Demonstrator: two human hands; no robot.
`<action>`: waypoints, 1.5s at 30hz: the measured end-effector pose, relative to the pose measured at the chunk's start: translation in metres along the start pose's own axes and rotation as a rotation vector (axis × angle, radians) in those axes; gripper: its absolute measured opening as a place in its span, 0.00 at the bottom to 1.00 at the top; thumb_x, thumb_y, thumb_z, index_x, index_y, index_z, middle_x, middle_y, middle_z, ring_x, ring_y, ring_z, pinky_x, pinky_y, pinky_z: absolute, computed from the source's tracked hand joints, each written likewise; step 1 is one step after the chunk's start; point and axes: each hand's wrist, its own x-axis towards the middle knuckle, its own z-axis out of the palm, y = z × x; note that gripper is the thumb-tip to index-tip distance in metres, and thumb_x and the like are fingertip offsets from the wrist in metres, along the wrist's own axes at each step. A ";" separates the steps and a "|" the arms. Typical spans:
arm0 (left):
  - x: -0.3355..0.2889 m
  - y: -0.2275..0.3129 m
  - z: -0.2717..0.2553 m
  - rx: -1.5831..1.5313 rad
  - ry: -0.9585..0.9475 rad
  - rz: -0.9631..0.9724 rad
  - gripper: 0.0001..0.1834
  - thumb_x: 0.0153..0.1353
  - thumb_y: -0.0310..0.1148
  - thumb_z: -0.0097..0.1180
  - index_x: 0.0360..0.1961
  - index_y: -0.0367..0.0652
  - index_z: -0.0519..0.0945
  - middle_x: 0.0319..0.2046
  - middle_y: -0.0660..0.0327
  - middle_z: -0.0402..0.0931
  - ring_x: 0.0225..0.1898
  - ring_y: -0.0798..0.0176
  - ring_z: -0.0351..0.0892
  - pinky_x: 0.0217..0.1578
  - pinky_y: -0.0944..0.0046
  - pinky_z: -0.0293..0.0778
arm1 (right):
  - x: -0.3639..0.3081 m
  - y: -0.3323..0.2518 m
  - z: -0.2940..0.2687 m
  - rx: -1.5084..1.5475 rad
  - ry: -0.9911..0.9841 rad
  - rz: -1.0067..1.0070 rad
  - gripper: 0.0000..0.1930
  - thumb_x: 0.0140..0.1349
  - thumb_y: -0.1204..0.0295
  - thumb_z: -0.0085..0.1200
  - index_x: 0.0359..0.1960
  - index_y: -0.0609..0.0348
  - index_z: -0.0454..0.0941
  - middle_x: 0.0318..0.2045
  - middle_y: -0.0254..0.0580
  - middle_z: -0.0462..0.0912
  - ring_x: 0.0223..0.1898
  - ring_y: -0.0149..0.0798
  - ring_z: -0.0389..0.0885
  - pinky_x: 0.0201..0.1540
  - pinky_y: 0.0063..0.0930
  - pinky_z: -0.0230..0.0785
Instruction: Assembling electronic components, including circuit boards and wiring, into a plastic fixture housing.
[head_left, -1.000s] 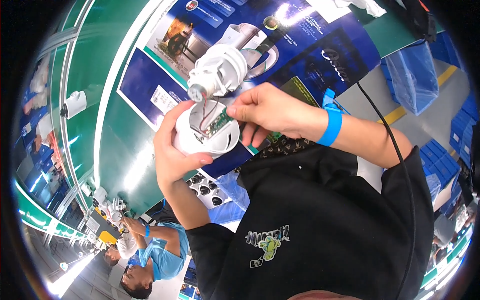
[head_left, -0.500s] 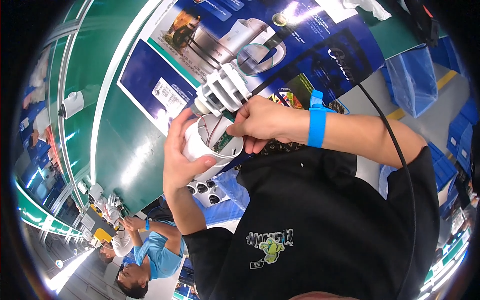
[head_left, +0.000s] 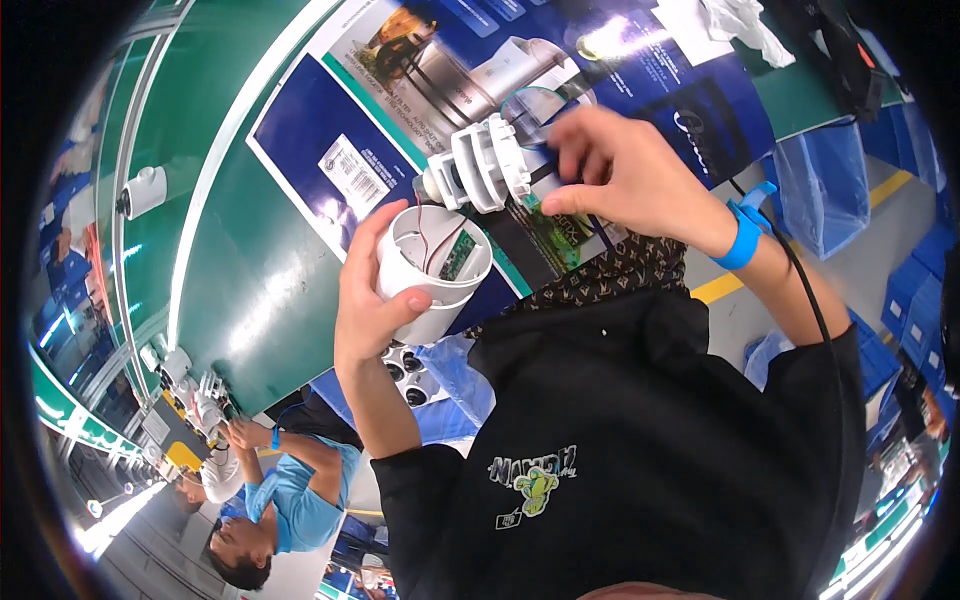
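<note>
Wrapped around the white cylindrical housing [head_left: 432, 272], the left hand [head_left: 372, 300] holds it above the green bench [head_left: 250, 260], open mouth up toward the bench. Right hand [head_left: 620, 170] pinches the finned white part [head_left: 485, 165], its axis pointing down-left at the housing. Thin red wires [head_left: 432, 235] look fragile; the rigid shells seem the safer places to hold.

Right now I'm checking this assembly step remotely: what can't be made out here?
Head view only:
- Right hand fingertips: hidden behind the white finned part.
- Circuit board in the white cup housing: too small for detail.
- Housing's base: covered by the left hand.
</note>
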 end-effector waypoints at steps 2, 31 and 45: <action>0.003 0.003 0.003 0.003 -0.023 -0.010 0.51 0.37 0.41 0.74 0.62 0.35 0.61 0.51 0.55 0.72 0.53 0.61 0.71 0.55 0.63 0.65 | 0.005 0.010 0.008 0.011 0.182 -0.444 0.43 0.39 0.61 0.73 0.57 0.65 0.65 0.45 0.51 0.75 0.42 0.40 0.78 0.39 0.30 0.74; -0.012 0.005 0.026 0.047 0.042 0.246 0.48 0.36 0.47 0.76 0.58 0.36 0.67 0.48 0.57 0.73 0.52 0.63 0.72 0.54 0.63 0.65 | -0.003 -0.008 -0.008 -0.440 0.368 -1.391 0.27 0.47 0.76 0.58 0.52 0.51 0.65 0.54 0.50 0.73 0.49 0.52 0.74 0.44 0.36 0.76; -0.001 0.002 0.024 -0.228 -0.344 0.071 0.56 0.42 0.65 0.64 0.61 0.30 0.62 0.55 0.54 0.69 0.57 0.61 0.68 0.58 0.62 0.61 | -0.013 -0.062 -0.008 -0.517 -0.079 -1.187 0.21 0.53 0.75 0.52 0.50 0.50 0.69 0.50 0.40 0.75 0.47 0.46 0.77 0.42 0.33 0.77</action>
